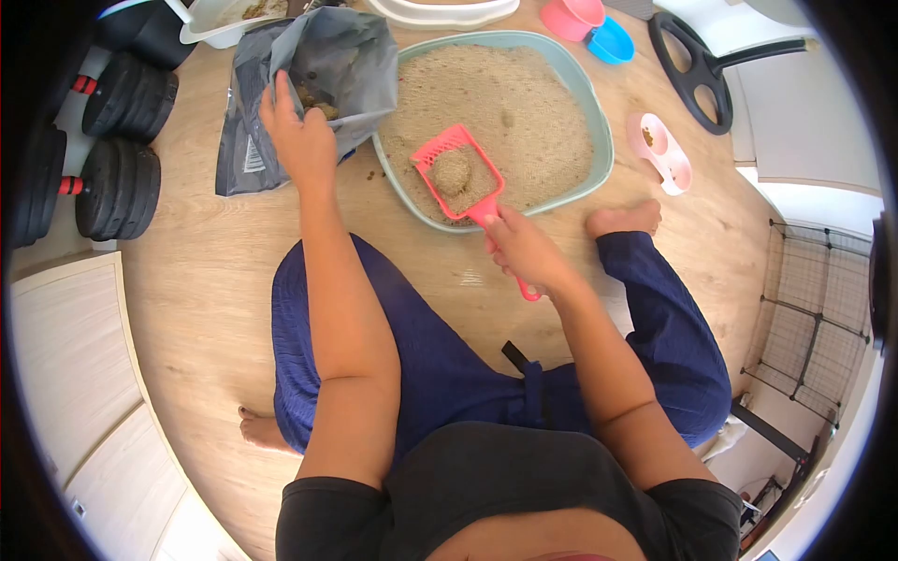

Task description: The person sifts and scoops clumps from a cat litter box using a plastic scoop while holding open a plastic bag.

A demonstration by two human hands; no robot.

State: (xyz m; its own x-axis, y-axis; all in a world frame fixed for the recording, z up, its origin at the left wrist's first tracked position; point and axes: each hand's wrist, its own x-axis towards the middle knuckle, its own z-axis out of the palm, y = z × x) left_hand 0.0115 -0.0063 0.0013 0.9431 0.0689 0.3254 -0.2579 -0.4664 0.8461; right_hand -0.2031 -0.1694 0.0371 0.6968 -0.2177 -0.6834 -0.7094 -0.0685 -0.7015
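Note:
My right hand is wrapped round the handle of a pink slotted scoop. A round clump and loose litter lie in the scoop, which is over the near left part of a pale green tray filled with sandy litter. My left hand is at the near rim of a grey plastic bag, its fingers at the bag's edge. The bag's mouth is open, and brownish clumps show inside.
Black dumbbells stand on the left. Behind the tray are a white tray rim, a pink cup and a blue cup. To the right are a pink double bowl, a black stand and a wire grid.

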